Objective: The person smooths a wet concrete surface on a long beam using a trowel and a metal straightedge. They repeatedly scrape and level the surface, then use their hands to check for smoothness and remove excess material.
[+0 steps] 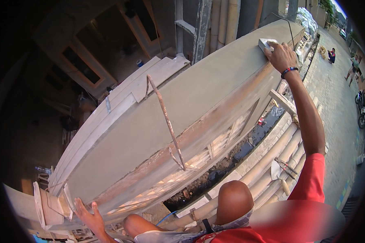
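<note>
My right hand grips a flat, pale float on the far right end of a long grey plastered top surface. My left hand lies with fingers spread near the surface's lower left edge, beside some boards. A bent, mortar-spattered rod stands over the middle of the surface. Below my right arm, a trowel and a pair of pincers lie on bamboo poles next to my bare knee.
A drain channel runs below the ledge, beside a paved lane with two other people and a parked motorbike. Planks line the far edge, above a drop toward a building with orange-framed openings.
</note>
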Demonstrator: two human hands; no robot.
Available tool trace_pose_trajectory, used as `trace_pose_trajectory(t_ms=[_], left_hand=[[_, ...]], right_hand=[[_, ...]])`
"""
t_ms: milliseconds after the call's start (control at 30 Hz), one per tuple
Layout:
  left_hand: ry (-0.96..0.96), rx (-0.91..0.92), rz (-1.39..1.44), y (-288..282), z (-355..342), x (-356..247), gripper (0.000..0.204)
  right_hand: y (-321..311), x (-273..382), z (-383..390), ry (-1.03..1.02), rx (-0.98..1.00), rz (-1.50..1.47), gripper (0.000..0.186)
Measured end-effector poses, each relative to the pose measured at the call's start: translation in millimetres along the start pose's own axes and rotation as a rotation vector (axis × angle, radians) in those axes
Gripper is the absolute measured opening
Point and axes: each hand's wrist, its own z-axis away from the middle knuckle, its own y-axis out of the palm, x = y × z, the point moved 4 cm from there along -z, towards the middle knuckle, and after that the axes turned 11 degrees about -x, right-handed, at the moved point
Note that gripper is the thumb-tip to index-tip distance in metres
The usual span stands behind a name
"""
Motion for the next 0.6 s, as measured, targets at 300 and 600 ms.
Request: trace_pose_trajectory(t_ms=[300, 600], left_hand=[[-0.016, 0.009, -0.001, 0, -2, -4, 0.068], [0.030, -0.015, -0.008, 6, 1, 4, 0.071]], right_hand=[[-25, 42, 62, -0.219, -0.023, -0.065, 0.038], [1, 49, 16, -0.086, -0.025, 0.052, 0.039]])
